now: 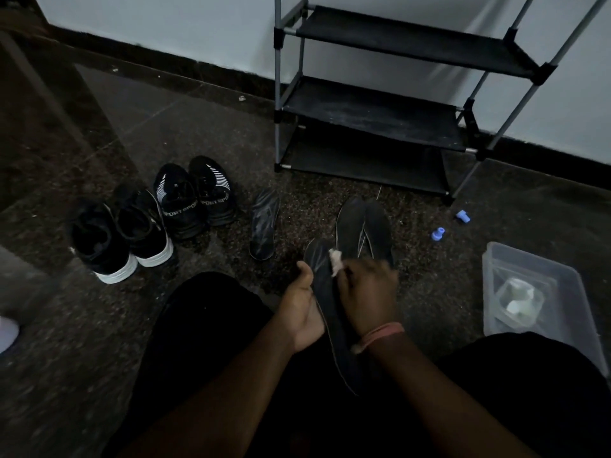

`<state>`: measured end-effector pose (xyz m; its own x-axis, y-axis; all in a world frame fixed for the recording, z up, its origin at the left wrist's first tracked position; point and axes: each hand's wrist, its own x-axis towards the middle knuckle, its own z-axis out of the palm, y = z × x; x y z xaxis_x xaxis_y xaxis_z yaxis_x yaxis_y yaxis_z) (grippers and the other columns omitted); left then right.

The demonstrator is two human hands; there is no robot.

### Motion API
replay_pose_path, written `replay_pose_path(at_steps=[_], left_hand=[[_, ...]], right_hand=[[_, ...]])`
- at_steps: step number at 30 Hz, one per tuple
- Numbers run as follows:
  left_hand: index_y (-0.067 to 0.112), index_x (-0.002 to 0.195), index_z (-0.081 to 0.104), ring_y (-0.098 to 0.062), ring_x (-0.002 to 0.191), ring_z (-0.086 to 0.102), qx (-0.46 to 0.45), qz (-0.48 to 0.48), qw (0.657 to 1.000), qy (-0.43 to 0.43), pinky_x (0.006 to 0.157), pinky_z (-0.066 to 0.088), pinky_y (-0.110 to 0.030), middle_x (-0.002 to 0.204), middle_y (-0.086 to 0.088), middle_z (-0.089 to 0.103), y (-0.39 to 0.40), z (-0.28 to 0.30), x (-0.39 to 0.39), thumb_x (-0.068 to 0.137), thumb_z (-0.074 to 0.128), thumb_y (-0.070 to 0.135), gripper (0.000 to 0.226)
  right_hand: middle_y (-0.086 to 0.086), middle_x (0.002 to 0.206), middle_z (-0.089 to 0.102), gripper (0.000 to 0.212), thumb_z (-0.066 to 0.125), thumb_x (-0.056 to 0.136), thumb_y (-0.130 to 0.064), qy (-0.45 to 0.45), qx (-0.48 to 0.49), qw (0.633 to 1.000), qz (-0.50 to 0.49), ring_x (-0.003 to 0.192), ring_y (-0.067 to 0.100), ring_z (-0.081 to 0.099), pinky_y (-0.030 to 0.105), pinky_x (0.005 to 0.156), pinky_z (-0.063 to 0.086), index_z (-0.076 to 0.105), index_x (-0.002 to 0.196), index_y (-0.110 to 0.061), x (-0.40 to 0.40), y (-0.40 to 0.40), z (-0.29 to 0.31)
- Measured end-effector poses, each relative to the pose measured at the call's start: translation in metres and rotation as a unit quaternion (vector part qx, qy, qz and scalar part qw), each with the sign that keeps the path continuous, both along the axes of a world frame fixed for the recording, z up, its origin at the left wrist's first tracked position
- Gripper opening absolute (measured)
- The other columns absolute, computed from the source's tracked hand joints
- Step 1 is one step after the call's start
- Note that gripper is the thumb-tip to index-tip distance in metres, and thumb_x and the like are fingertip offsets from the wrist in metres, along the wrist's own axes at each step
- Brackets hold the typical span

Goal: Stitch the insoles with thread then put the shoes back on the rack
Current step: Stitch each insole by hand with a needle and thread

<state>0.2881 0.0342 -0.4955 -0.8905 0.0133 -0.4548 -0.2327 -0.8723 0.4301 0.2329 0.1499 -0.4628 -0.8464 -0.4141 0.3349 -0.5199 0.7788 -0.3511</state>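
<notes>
The right hand (367,292) is curled over the upper edge of a dark insole (334,322), its fingertips pinching a small pale scrap (335,262) against it; what the scrap is cannot be told in the dim light. The left hand (302,309) grips the same insole from the other side, thumb raised along its edge, so the insole stands on its long edge between both hands above the person's lap. A pinkish band (380,335) circles the right wrist. Just beyond the hands, two more dark insoles (363,226) lie overlapping on the floor (198,120), and a fourth, patterned insole (263,223) lies to their left. Further left stand a pair of black sport shoes (195,196) and a pair of black sneakers with white soles (122,239). A black shoe rack (373,107) stands against the wall. To the right sit two small blue pieces (449,224) and a clear plastic box (535,292).
</notes>
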Motion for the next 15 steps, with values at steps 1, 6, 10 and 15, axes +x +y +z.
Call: replay_pose_path(at_steps=[1,6,10,15], left_hand=[[0.007,0.132,0.064,-0.029,0.125,0.061,0.004,-0.002,1.000,-0.002,0.110,0.040,-0.046,0.137,-0.018,0.063,0.001,-0.001,0.001,0.097,0.027,0.068,0.080],[0.004,0.129,0.062,-0.031,0.115,0.066,0.013,0.050,0.999,-0.014,0.103,0.045,-0.042,0.126,-0.020,0.068,-0.013,-0.002,-0.003,0.098,0.025,0.066,0.079],[0.004,0.131,0.063,-0.033,0.120,0.063,0.037,0.038,0.999,-0.012,0.106,0.043,-0.047,0.131,-0.021,0.065,-0.010,-0.002,-0.004,0.097,0.031,0.068,0.079],[0.000,0.101,0.079,-0.023,0.095,0.075,0.004,0.007,1.000,0.003,0.085,0.059,-0.032,0.107,-0.018,0.076,-0.010,-0.002,-0.009,0.100,0.029,0.061,0.078]], right_hand=[[0.003,0.084,0.068,0.009,0.061,0.083,-0.027,-0.004,-0.001,1.000,-0.010,0.083,0.031,0.060,0.040,0.074,0.043,0.069,0.083,-0.024,-0.003,0.002,-0.001],[0.003,0.084,0.064,0.013,0.058,0.085,-0.022,-0.057,-0.023,0.982,0.180,0.081,0.025,0.056,0.040,0.076,0.045,0.070,0.088,-0.018,0.040,-0.014,-0.006],[-0.001,0.083,0.067,0.008,0.063,0.084,-0.028,0.005,0.008,0.999,0.043,0.082,0.027,0.057,0.039,0.072,0.041,0.069,0.079,-0.024,-0.004,-0.002,-0.005],[0.005,0.087,0.066,0.007,0.060,0.084,-0.021,0.004,0.006,0.999,0.050,0.080,0.032,0.057,0.042,0.074,0.045,0.066,0.083,-0.019,0.010,-0.001,-0.007]])
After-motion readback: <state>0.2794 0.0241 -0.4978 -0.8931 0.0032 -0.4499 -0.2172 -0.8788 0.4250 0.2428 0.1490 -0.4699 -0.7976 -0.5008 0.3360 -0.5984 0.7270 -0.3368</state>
